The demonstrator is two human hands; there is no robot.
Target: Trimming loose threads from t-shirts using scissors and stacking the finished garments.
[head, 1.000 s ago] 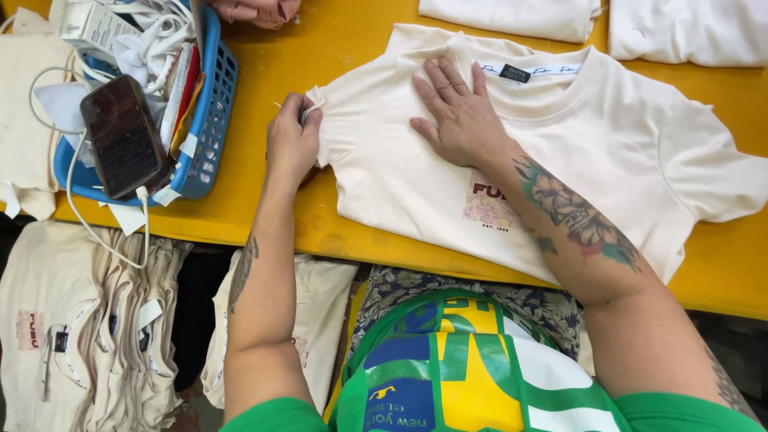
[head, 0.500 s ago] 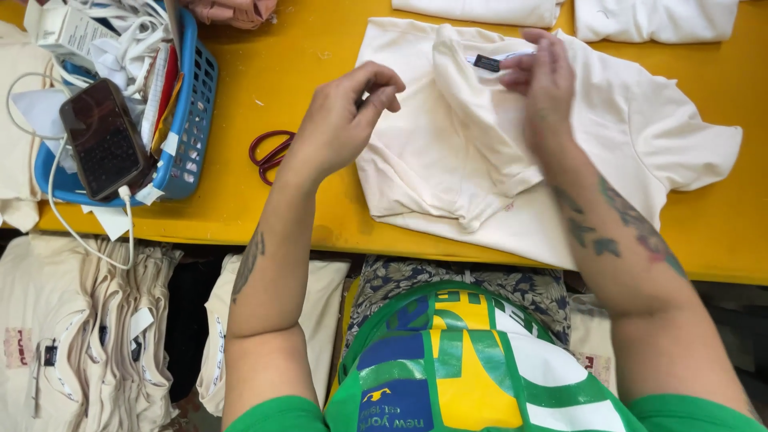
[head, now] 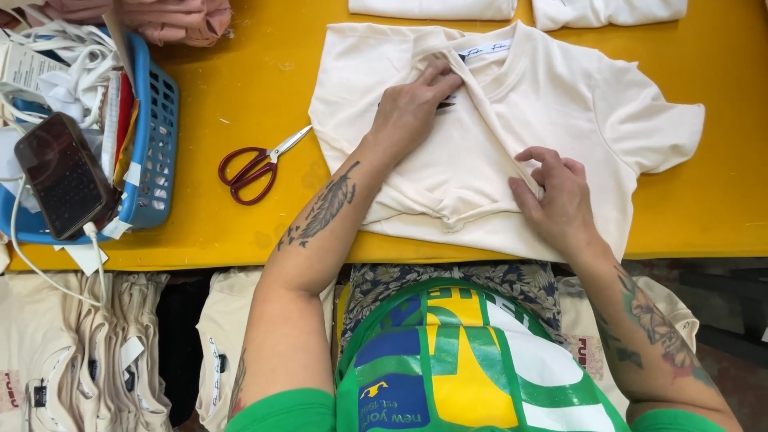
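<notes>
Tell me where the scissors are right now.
In the head view the red-handled scissors lie on the yellow table, between the blue basket and the cream T-shirt, left of the left hand.

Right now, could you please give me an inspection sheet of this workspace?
Surface: yellow table, worn in spots.
Job's things: cream T-shirt lying flat, left side folded over the middle.
Clutter: red-handled scissors left of the shirt; blue basket with a phone on top; folded white garments at the far edge.
Grippers: left hand presses the fold near the collar; right hand pinches the fold's lower edge.
Cables: white cable runs from the phone.
Surroundings: stacks of cream shirts below the table.
</notes>
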